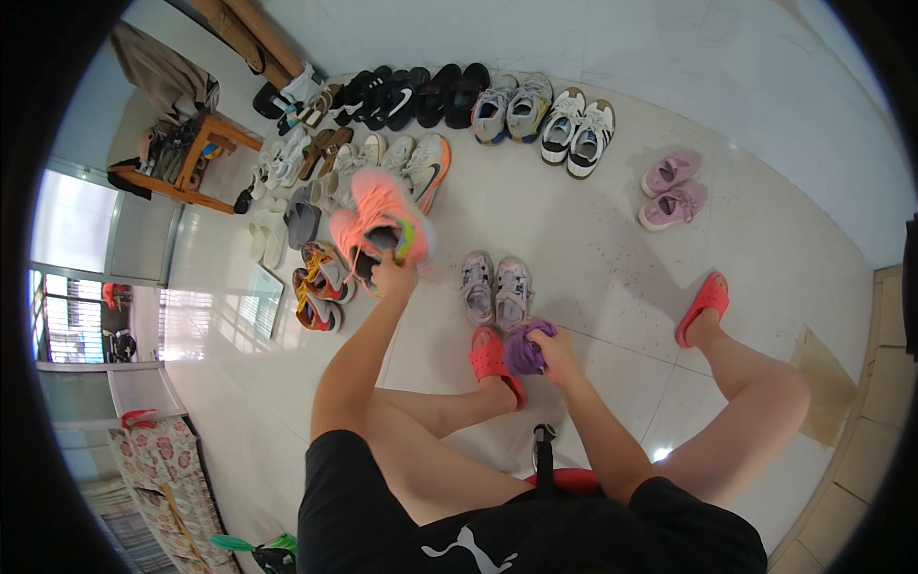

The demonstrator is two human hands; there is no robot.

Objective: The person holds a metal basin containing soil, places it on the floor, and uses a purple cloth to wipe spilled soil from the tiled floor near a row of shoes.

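My left hand [395, 275] grips a pair of salmon-pink sneakers [371, 212] by their heel openings, lifted off the floor at the left. A yellow-green lining shows inside one of them. In my right hand [555, 350] is a bunched purple cloth [524, 349], closed in the fingers above my red clog. White-and-grey strap sneakers [497, 290] stand on the floor just beyond the cloth. Next to the raised pair, on its left, sit orange-and-dark sneakers with yellow laces [323, 287].
Rows of shoes line the far wall, among them black slides [451, 96] and black-and-white sneakers [579, 131]. Pink-mauve shoes [673, 188] stand at the right, near scattered dark specks on the tiles. A wooden chair [196, 163] is at the far left. My feet wear red clogs [703, 306].
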